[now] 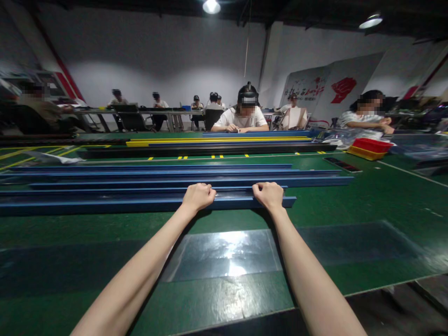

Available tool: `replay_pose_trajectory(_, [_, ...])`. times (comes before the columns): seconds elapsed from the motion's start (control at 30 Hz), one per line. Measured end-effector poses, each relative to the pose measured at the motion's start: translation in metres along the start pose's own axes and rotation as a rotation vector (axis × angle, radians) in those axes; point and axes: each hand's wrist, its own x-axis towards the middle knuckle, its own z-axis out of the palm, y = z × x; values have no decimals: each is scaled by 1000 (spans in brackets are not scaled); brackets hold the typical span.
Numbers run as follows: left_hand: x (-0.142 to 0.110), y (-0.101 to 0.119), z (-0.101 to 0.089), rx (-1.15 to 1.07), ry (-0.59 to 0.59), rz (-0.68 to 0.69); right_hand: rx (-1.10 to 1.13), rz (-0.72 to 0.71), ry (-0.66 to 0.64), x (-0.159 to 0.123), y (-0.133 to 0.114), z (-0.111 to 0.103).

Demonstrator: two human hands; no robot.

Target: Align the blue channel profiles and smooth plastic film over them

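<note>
The nearest long blue channel rail [105, 204] lies across the table in front of me. My left hand [199, 196] is closed over it near its right portion, with the fingers curled down out of sight. Closer to the rail's right end, my right hand [270, 194] is closed over it in the same way. A bare stretch of rail shows between the two hands. Just behind it lie several more blue rails [189, 181], parallel to it. On my side of the rail, a clear plastic sheet [224, 254] lies flat under my forearms and reflects the lamps.
Yellow strips [217, 141] and a black rail [210, 150] lie farther back on the green table [371, 200]. To the right are a phone [342, 164] and stacked red and yellow trays [370, 148]. A co-worker [241, 114] sits opposite; others sit beyond.
</note>
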Motion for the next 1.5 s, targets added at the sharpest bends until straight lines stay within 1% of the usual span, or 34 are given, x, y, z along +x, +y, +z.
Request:
replay_pose_trajectory(0.27, [-1, -16, 2, 21, -14, -16, 14, -54, -39, -3, -15, -1])
replay_pose_trajectory(0.47, [-4, -29, -1, 36, -38, -31, 16, -82, -47, -5, -29, 1])
replay_pose_trajectory(0.63, [-5, -36, -3, 35, -61, -34, 24, -116, -48, -6, -34, 2])
replay_pose_trajectory(0.83, [-6, -37, -5, 40, -58, -45, 31, -169, -29, -7, -35, 5])
replay_pose_trajectory(0.97, [-6, -35, -7, 50, -59, -32, 26, -175, -23, -7, -35, 5])
replay_pose_trajectory(1.17, [-6, -33, -12, 84, -110, 23, 1, -184, -14, -7, -35, 5])
replay_pose_trajectory(1.23, [-5, -30, -13, 87, -125, 26, -2, -185, -11, -7, -35, 5])
replay_pose_trajectory(1.3, [-3, -21, -13, 78, -125, 34, -5, -179, -4, -7, -36, 5])
replay_pose_trajectory(1.37, [0, -7, -11, 51, -107, 67, -7, -171, -1, -7, -36, 5])
replay_pose_trajectory(1.5, [9, 28, -5, -34, -83, 125, 1, -162, -3, -8, -36, 6])
